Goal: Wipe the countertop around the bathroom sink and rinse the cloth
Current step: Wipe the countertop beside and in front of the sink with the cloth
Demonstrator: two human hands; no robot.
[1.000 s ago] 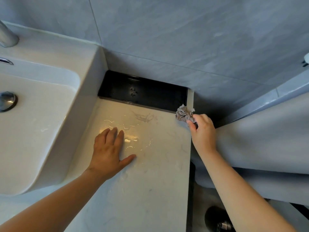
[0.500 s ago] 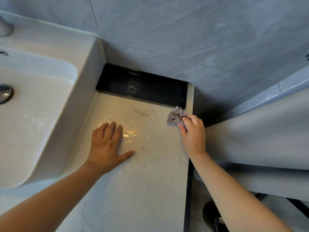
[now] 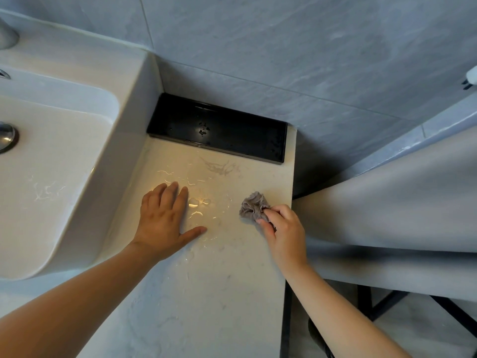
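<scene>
While my left hand (image 3: 165,220) lies flat on the pale countertop (image 3: 219,293), fingers straight and thumb spread | my right hand (image 3: 284,233) pinches a crumpled grey cloth (image 3: 253,208) touching that surface near its right edge | water beads (image 3: 193,202) glisten just beside my left fingers | white sink (image 3: 64,177) at left | black tray (image 3: 219,130) against the wall.

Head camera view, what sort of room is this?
Most likely a bathroom: a white basin sink with a metal drain, a pale stone countertop beside it, and grey tiled walls behind.
</scene>
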